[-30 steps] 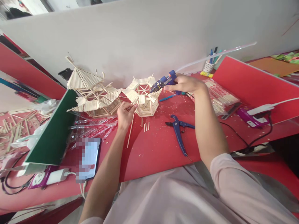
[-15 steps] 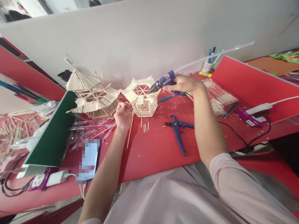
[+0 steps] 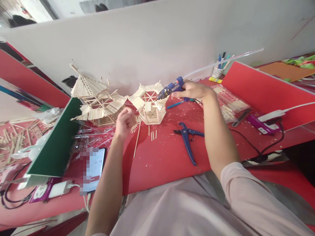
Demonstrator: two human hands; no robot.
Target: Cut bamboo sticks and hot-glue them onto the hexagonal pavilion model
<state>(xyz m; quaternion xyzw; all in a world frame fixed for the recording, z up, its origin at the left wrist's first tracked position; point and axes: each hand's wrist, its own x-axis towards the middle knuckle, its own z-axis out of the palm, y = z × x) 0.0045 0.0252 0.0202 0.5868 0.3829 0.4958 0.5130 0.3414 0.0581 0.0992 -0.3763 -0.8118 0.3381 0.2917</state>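
Note:
My right hand (image 3: 195, 90) is wrapped round the grip of a blue hot glue gun (image 3: 171, 88), from whose back end a long clear glue stick (image 3: 228, 60) sticks out. The gun's nozzle points down at the roof of a small six-sided pavilion model (image 3: 151, 117) built from thin wooden sticks. My left hand (image 3: 125, 122), fingers curled together, hovers left of that model, beside a little heap of short stick pieces (image 3: 134, 127); anything within the fingers is hidden. A taller stick pagoda (image 3: 98, 108) stands behind and left of this hand.
Blue cutting pliers (image 3: 187, 144) lie on the red table (image 3: 157, 167). Several cut sticks (image 3: 154, 134) lie before the model. A phone (image 3: 95, 170) rests at left beside a green divider (image 3: 54, 141). Bagged sticks (image 3: 228, 101) and a purple power strip (image 3: 263, 124) are at right.
My left hand has moved left and slightly down from the pavilion model, its fingers curling in more. The glue gun stays over the roof in my right hand.

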